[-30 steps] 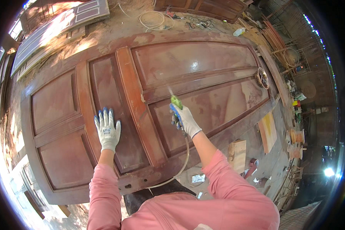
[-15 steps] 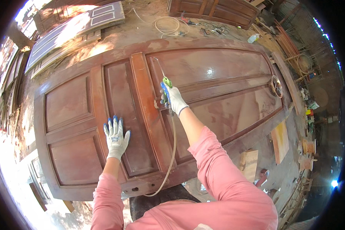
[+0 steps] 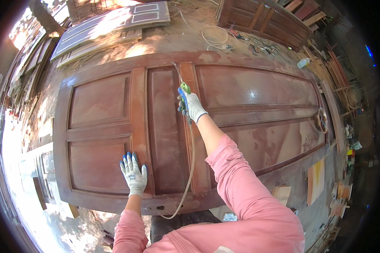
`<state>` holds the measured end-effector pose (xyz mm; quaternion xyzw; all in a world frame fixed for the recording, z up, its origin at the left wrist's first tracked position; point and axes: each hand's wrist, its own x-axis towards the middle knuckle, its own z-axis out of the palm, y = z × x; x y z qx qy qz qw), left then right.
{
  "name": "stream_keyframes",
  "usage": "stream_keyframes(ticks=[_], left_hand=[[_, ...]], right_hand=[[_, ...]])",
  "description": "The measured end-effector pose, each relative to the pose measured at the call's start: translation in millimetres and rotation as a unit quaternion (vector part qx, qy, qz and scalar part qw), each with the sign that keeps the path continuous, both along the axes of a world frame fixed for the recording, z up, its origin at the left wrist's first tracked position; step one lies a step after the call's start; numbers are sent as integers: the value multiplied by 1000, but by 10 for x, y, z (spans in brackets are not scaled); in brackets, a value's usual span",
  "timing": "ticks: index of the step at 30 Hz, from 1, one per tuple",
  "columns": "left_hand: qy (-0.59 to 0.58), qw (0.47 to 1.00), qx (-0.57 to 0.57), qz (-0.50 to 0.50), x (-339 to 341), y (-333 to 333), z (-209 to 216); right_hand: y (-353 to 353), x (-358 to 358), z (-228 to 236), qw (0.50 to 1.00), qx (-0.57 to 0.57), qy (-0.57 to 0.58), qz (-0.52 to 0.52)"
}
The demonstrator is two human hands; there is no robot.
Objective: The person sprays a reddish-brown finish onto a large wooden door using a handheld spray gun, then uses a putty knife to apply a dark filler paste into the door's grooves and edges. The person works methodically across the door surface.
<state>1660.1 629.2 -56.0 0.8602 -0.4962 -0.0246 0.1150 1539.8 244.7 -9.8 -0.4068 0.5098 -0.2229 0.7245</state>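
Note:
A large reddish-brown panelled door [image 3: 99, 101] lies flat in front of me. My right hand [image 3: 193, 106], in a white and blue glove, is wrapped round the green handle of an air blow gun [image 3: 184, 87]. Its thin bent nozzle points away from me, the tip over the far end of the narrow middle panel. From the grip a pale hose [image 3: 191, 147] runs back to the door's near edge. My left hand [image 3: 134, 176], gloved alike, rests with fingers spread on the rail beside the lower left panel. No object is in it.
A round basket-like thing [image 3: 322, 120] sits at the door's right end. Beyond lie a grey panel door [image 3: 114, 26], a coiled hose [image 3: 214, 37] and scattered tools [image 3: 266, 45]. Another brown door [image 3: 264, 21] stands behind. Wood pieces [image 3: 316, 181] are at the lower right.
My view has swung left. The blow gun has moved left across the door, from the long panel to the narrow one. My left hand has shifted left and nearer to me.

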Motion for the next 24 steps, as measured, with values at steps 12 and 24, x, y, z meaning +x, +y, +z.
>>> stream_keyframes(ticks=[12,24], left_hand=[[32,999,-7,6,-31,-59,134],[47,999,13,17,-17,-74,124]], right_hand=[[268,738,-150,992,34,-65,104],[909,1238,-111,994,-39,-24,97]])
